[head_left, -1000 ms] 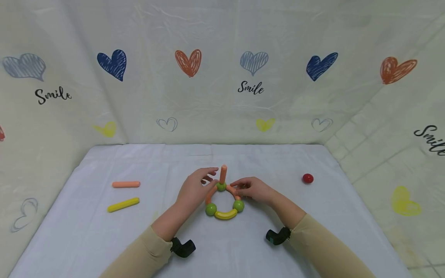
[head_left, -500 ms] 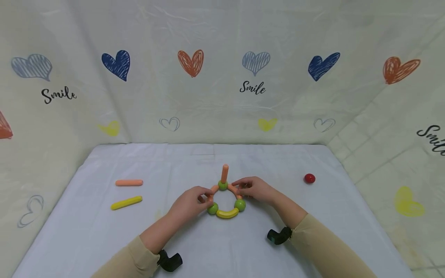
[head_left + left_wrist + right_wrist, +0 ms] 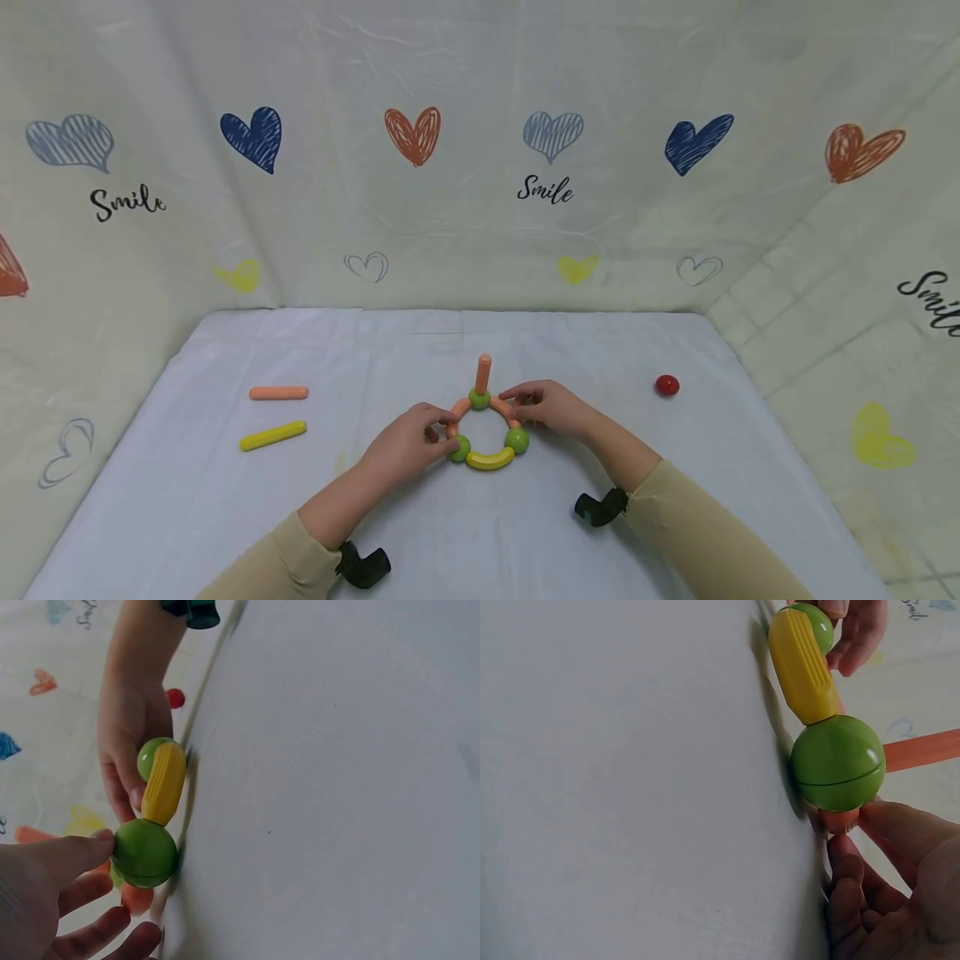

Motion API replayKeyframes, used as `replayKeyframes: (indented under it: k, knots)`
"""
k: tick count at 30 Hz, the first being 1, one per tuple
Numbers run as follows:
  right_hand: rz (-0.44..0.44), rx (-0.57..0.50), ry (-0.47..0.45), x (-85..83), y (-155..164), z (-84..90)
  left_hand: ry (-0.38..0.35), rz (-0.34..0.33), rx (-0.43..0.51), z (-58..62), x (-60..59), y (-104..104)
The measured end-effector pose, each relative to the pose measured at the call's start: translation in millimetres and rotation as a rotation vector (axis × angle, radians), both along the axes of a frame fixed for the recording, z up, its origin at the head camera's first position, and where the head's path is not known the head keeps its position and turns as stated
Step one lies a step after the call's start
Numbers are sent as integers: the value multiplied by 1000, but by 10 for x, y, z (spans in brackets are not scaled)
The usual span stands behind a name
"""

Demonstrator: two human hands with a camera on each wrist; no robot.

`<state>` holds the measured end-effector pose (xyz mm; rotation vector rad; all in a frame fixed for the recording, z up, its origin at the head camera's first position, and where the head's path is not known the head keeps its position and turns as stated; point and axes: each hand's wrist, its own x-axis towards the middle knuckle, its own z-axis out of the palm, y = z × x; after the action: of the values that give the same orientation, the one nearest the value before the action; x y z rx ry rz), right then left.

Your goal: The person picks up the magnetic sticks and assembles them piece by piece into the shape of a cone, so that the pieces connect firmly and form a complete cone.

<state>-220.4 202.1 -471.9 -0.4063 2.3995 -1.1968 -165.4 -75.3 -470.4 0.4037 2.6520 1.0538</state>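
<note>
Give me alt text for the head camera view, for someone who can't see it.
Two hands hold a small toy ring of green balls joined by orange and yellow curved pieces: left hand at its left side, right hand at its right. An orange stick stands on the far ball; loose sticks and a red ball lie on the white tablecloth.

A small ring [image 3: 486, 429] of three green balls joined by two orange curved pieces and one yellow curved piece lies flat on the worktop; an orange stick [image 3: 483, 372] stands upright on the far ball
</note>
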Motion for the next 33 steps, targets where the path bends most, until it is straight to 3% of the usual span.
replayKeyframes:
  k: [16,26,33]
  knots:
    - [6,2,14,-12,-25,-23,3,-30,-57,-24,1,-7]
    - [14,-19,4,8,-30,-36,-21,11,-61,7,-64,-77]
    - [52,70,93,35,-14,-51,-39,17,-52,-3,-150,-85]
